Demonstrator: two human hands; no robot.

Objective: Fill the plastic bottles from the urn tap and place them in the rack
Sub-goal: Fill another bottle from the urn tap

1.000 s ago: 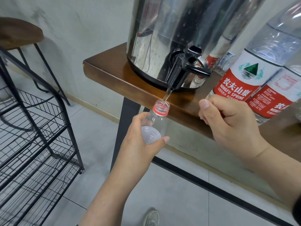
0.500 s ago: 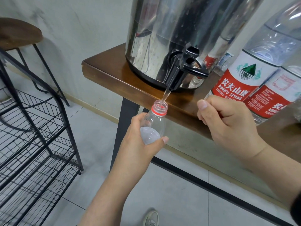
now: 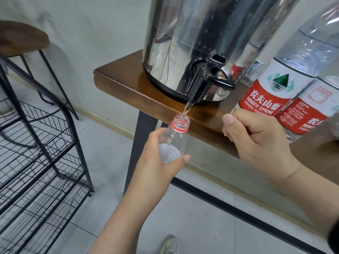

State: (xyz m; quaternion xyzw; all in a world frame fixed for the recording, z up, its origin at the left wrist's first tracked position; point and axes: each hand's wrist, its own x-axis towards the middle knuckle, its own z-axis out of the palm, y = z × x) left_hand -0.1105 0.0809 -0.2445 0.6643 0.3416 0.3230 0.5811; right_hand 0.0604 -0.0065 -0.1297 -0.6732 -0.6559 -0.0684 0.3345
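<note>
My left hand grips a small clear plastic bottle with a red neck ring, held tilted under the urn's black tap. A thin stream of water runs from the spout into the bottle's open mouth. The water inside stands just below the bottle's shoulder. The steel urn stands on the wooden table. My right hand hovers beside the table edge, curled in a fist with the thumb on top; a sliver of red between its fingers looks like the bottle cap. The black wire rack stands at the left.
Large Nongfu Spring water bottles with red labels stand on the table right of the urn. A wooden stool stands behind the rack. A shoe shows on the grey tiled floor below my left arm.
Water keeps running into the bottle. Both hands stay nearly where they were; the view has shifted only slightly.
</note>
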